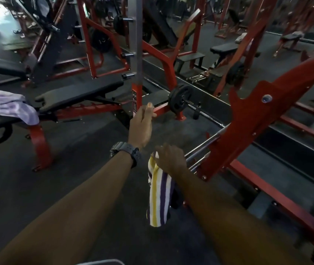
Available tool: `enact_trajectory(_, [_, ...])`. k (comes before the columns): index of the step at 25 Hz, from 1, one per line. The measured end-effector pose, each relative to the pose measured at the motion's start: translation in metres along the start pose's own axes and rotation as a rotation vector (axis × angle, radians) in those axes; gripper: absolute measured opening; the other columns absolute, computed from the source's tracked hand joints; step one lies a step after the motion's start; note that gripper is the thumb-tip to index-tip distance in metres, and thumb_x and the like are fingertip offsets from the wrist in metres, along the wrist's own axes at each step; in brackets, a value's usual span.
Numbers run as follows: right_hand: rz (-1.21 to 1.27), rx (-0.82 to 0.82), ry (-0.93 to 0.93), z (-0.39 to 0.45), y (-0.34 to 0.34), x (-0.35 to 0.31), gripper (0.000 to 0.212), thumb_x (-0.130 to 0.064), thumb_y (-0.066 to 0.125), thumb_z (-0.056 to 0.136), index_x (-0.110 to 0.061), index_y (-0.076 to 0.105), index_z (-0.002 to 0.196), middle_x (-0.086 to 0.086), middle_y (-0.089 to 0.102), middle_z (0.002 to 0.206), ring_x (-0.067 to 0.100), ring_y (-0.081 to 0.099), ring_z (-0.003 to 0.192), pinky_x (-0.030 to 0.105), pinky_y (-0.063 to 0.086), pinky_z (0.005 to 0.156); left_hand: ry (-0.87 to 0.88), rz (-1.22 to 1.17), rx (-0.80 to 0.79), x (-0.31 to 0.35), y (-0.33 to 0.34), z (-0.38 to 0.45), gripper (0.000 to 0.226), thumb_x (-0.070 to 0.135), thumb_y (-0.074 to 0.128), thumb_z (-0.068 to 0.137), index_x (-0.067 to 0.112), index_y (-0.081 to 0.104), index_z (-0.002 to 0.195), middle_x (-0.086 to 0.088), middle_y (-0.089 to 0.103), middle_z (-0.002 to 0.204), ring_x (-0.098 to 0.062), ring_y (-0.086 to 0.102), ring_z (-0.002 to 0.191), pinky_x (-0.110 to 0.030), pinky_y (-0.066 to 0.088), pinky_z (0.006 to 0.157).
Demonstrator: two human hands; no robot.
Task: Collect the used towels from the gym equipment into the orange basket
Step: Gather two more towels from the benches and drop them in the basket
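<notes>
My right hand [169, 159] is shut on a towel striped white, yellow and purple [159, 196], which hangs down from my fist above the dark floor. My left hand [141, 127], with a dark watch on the wrist, reaches forward with straight fingers and holds nothing. A pale lilac towel [12, 107] lies crumpled on the end of a black bench at the far left, well apart from both hands. No orange basket is in view.
A black padded bench [79, 92] on a red frame stands ahead left. A grey upright post [136, 44] rises just beyond my left hand. A red machine frame [251, 121] with chrome bars crowds my right. A barbell with a black plate [180, 100] lies ahead.
</notes>
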State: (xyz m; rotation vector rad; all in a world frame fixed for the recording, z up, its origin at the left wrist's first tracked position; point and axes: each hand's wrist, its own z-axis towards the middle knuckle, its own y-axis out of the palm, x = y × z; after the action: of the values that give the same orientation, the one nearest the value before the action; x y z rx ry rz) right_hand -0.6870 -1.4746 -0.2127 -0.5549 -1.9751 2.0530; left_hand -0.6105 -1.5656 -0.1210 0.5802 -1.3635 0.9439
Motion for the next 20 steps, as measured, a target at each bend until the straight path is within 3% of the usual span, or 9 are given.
enact_trajectory(2, [0.006,0.086,-0.035,0.005,-0.008,-0.002,0.026,-0.037,0.050,0.102,-0.020,0.057,0.120,0.005,0.066,0.109,0.019,0.067,0.088,0.033,0.055,0.075,0.017,-0.022,0.006,0.004,-0.005,0.011,0.045,0.052,0.037,0.103,0.016,0.065,0.103,-0.018,0.068,0.096,-0.019,0.060,0.084,-0.023,0.046,0.071])
enact_trajectory(4, [0.121,0.275,-0.019,0.020,-0.037,-0.006,0.019,-0.035,0.052,0.102,-0.020,0.059,0.112,0.002,0.067,0.099,0.021,0.068,0.083,0.030,0.045,0.065,0.050,-0.008,0.037,0.012,-0.021,0.021,0.044,0.052,0.036,0.103,0.020,0.066,0.104,-0.006,0.072,0.098,-0.018,0.064,0.090,-0.029,0.048,0.080])
enact_trajectory(6, [0.334,0.396,0.043,0.046,-0.080,-0.016,0.018,-0.038,0.055,0.099,-0.021,0.061,0.102,0.002,0.066,0.091,0.027,0.068,0.086,0.032,0.043,0.067,0.096,0.011,0.099,0.024,-0.046,0.032,0.038,0.052,0.036,0.103,0.028,0.066,0.097,-0.006,0.073,0.099,-0.016,0.066,0.093,-0.033,0.048,0.084])
enact_trajectory(9, [0.662,0.537,0.063,0.092,-0.145,-0.052,0.032,-0.052,0.060,0.092,-0.020,0.064,0.092,0.007,0.072,0.093,0.031,0.067,0.091,0.037,0.050,0.075,0.174,0.017,0.232,0.047,-0.105,0.048,0.033,0.053,0.038,0.101,0.035,0.064,0.090,0.000,0.073,0.097,-0.010,0.067,0.092,-0.026,0.049,0.077])
enact_trajectory(11, [0.796,0.617,0.017,0.118,-0.176,-0.091,0.037,-0.057,0.063,0.089,-0.020,0.067,0.090,0.006,0.074,0.094,0.030,0.067,0.092,0.033,0.047,0.075,0.213,0.055,0.332,0.065,-0.156,0.052,0.033,0.052,0.038,0.101,0.036,0.063,0.086,-0.005,0.073,0.097,-0.019,0.067,0.095,-0.039,0.051,0.080])
enact_trajectory(14, [0.885,0.650,-0.085,0.151,-0.205,-0.161,0.036,-0.055,0.066,0.088,-0.019,0.071,0.093,0.006,0.075,0.095,0.029,0.067,0.093,0.030,0.046,0.076,0.253,0.076,0.481,0.084,-0.237,0.054,0.035,0.053,0.040,0.099,0.033,0.063,0.081,-0.013,0.073,0.094,-0.033,0.066,0.096,-0.054,0.050,0.087])
enact_trajectory(17, [0.922,0.651,-0.159,0.181,-0.217,-0.228,0.033,-0.053,0.065,0.089,-0.021,0.068,0.090,0.006,0.073,0.097,0.028,0.066,0.093,0.036,0.050,0.080,0.243,0.064,0.587,0.091,-0.321,0.061,0.038,0.058,0.042,0.092,0.028,0.065,0.086,-0.008,0.074,0.094,-0.036,0.067,0.102,-0.051,0.049,0.094])
enact_trajectory(20, [0.964,0.637,-0.195,0.214,-0.209,-0.291,0.024,-0.050,0.065,0.089,-0.026,0.065,0.086,0.004,0.071,0.094,0.025,0.064,0.090,0.028,0.038,0.071,0.259,0.148,0.657,0.076,-0.414,0.072,0.023,0.046,0.051,0.096,0.027,0.062,0.088,-0.011,0.068,0.092,-0.039,0.066,0.099,-0.040,0.050,0.094])
